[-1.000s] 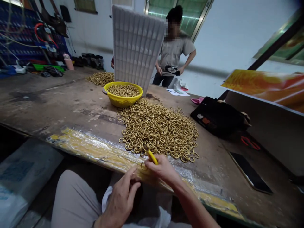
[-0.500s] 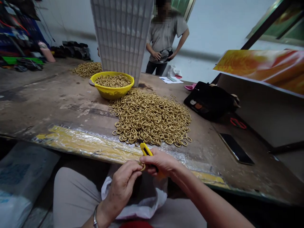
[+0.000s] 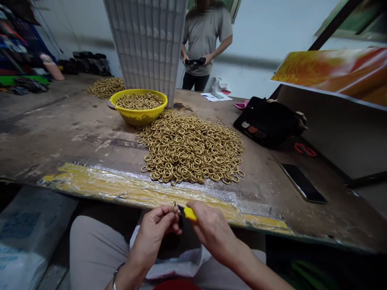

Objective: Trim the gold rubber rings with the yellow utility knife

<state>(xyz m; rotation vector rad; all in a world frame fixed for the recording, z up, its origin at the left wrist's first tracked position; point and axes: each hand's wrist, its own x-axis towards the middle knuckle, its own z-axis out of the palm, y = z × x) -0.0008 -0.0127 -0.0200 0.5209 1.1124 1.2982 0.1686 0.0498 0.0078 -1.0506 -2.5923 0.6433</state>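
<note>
Between thumb and fingers, my left hand (image 3: pixel 157 229) pinches a brass-coloured ring (image 3: pixel 173 206) just off the table's front edge. My right hand (image 3: pixel 213 227) is wrapped around a yellow utility knife (image 3: pixel 190 214), its dark blade pointing left at the ring. Blade and ring are very close; whether they touch I cannot tell. Beyond the hands, a large heap of similar rings (image 3: pixel 193 149) lies on the brown table (image 3: pixel 75 137). Below the hands, an open white bag (image 3: pixel 178 264) lies across my lap.
Behind the heap stand a yellow basin (image 3: pixel 140 117) of rings and a tall grey plastic crate stack (image 3: pixel 148 44). A black bag (image 3: pixel 266 125) and a phone (image 3: pixel 303 183) lie at right. Across the table, a person (image 3: pixel 205 40) holds a dark object.
My right hand has turned the knife from pointing up and away to pointing left at the ring. The ring now stands more upright in my left fingers. The person opposite has shifted the dark object.
</note>
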